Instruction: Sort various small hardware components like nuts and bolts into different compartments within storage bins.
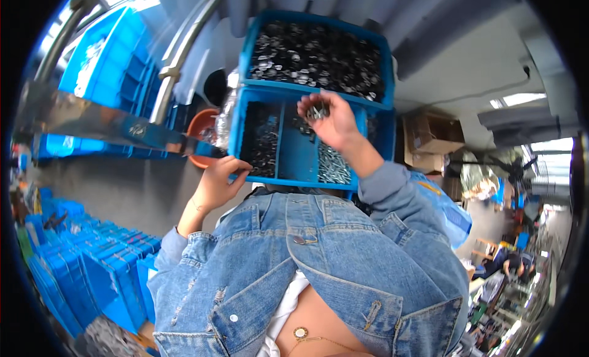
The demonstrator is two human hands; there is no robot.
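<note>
A blue divided tray [299, 161] stands in front of my body. My right hand [336, 125] is raised over its right side, palm up and fingers curled round a handful of small dark and silvery metal parts [317, 111]; their exact kind is too small to tell. At the tray's left front corner is my left hand [219, 179], its fingers bent over the rim and its thumb at the outer side. Small dark parts [264, 151] fill the left compartment. Silvery screws [333, 167] lie in the right one, and a few dark pieces lie at the back of the middle one.
Behind the tray stands a blue bin [245, 59] full of dark, shiny parts. Left are an orange bucket [202, 121], a metal post [165, 93] and blue crates [116, 277]. Cardboard boxes [437, 136] stand to the right; people work farther off.
</note>
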